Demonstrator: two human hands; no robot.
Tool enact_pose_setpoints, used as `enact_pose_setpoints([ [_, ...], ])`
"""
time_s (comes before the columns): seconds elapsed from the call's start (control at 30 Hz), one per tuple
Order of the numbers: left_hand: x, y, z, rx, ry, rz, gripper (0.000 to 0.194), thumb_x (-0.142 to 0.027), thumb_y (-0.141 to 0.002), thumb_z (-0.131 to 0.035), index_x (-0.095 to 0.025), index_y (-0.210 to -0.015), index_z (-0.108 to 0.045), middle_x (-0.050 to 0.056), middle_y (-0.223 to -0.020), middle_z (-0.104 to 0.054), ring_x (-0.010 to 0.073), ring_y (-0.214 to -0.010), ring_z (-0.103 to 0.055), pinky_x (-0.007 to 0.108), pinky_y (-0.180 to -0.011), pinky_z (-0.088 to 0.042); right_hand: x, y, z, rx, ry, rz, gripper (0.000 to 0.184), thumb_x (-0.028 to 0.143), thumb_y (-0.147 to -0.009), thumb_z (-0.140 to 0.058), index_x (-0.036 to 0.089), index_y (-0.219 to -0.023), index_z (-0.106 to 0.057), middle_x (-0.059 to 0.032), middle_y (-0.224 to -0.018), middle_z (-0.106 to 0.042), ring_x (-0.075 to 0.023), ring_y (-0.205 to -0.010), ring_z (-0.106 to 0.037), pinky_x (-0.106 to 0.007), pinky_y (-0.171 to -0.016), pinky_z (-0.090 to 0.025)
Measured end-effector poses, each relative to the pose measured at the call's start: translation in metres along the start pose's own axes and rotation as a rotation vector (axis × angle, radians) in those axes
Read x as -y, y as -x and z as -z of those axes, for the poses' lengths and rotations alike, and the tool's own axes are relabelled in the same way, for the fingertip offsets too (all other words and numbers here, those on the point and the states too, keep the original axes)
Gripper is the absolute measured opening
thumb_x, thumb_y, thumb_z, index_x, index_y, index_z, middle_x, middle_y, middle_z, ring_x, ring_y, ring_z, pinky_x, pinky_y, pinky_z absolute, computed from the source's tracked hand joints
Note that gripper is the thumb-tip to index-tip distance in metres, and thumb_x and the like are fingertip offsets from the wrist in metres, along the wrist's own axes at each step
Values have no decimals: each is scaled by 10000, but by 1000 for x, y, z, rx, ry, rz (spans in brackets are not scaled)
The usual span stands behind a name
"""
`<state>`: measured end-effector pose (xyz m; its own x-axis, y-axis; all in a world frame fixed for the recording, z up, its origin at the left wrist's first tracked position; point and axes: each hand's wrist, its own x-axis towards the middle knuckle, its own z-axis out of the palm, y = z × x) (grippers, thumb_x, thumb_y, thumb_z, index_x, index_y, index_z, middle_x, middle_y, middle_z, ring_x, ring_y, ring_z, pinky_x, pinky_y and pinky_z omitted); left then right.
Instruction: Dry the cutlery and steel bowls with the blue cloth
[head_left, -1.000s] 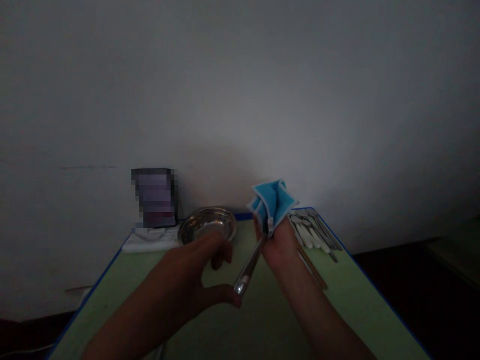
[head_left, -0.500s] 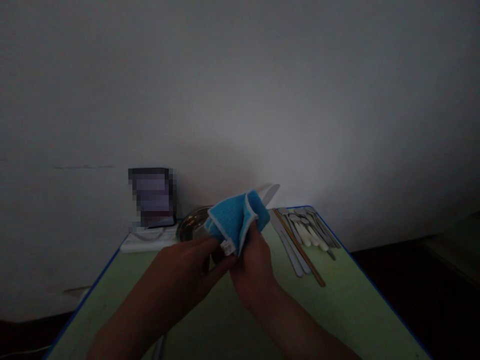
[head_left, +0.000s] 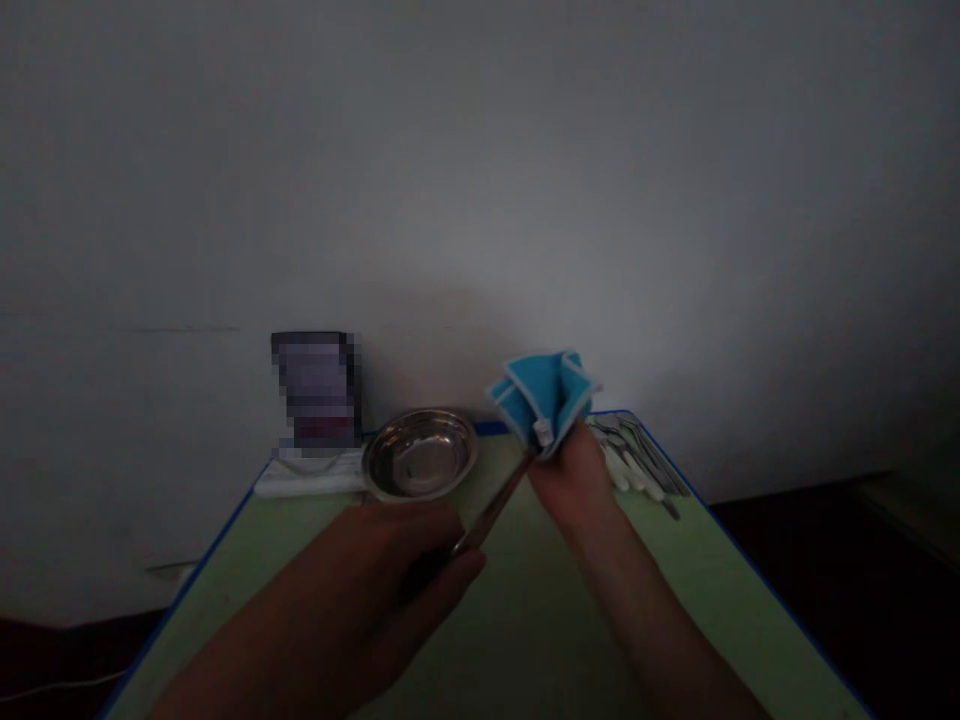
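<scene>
My left hand (head_left: 397, 590) is closed on the end of a table knife (head_left: 496, 505), a slim metal piece that slants up and to the right. A small blue cloth (head_left: 551, 400) with pale edging and a white tag is bunched round the knife's far part, hiding most of it. My right hand (head_left: 574, 475) grips this cloth from below and behind. Both hands are above the table, with the left one lower and nearer to me.
A shiny steel bowl (head_left: 420, 455) stands on the green, blue-edged table (head_left: 510, 620) against the wall. Left of it are a white flat item (head_left: 307, 480) and a blurred-out dark upright panel (head_left: 319, 390). Several spoons and forks (head_left: 637, 455) lie at the right back.
My right hand and the cloth have moved right and slightly up, away from my left hand. A stretch of the knife now shows between the hands. The bowl is in fuller view.
</scene>
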<state>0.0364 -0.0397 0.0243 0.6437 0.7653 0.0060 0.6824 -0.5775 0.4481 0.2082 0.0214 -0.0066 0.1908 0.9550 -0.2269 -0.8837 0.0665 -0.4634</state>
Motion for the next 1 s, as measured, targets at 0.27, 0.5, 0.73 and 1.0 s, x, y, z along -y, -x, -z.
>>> enact_pose_setpoints([
  [0.27, 4, -3, 4, 89, 92, -10, 316, -471, -862, -460, -206, -741, -582, -28, -677, -597, 122, -614, -538, 219, -558, -361, 2, 0, 5, 18, 128, 334, 244, 372, -812, -531, 188, -655, -562, 77, -562, -592, -68, -476, -503, -198, -503, -420],
  [0.5, 8, -12, -6, -19, 36, 31, 292, -374, -895, -402, -192, -714, -541, -28, -642, -572, 112, -556, -504, 238, -532, -325, -53, 28, 6, 10, 494, 30, 419, 540, -744, -551, 148, -881, -612, -13, -761, -669, -126, -643, -603, -232, -595, -471],
  [0.73, 6, 4, -3, 110, -17, 49, 375, -479, -880, -381, -203, -698, -560, -24, -623, -561, 114, -550, -505, 244, -504, -303, -14, -1, 5, -39, 173, -15, 234, 312, -823, -530, 144, -961, -616, -19, -808, -705, -139, -691, -642, -291, -733, -509],
  [1.0, 13, -7, -6, 170, 104, 92, 351, -502, -850, -418, -205, -805, -601, -1, -734, -604, 150, -655, -564, 251, -568, -388, 14, -11, 4, -95, 52, 83, 269, 345, -893, -428, 169, -907, -630, -1, -788, -718, -130, -666, -653, -320, -776, -521],
])
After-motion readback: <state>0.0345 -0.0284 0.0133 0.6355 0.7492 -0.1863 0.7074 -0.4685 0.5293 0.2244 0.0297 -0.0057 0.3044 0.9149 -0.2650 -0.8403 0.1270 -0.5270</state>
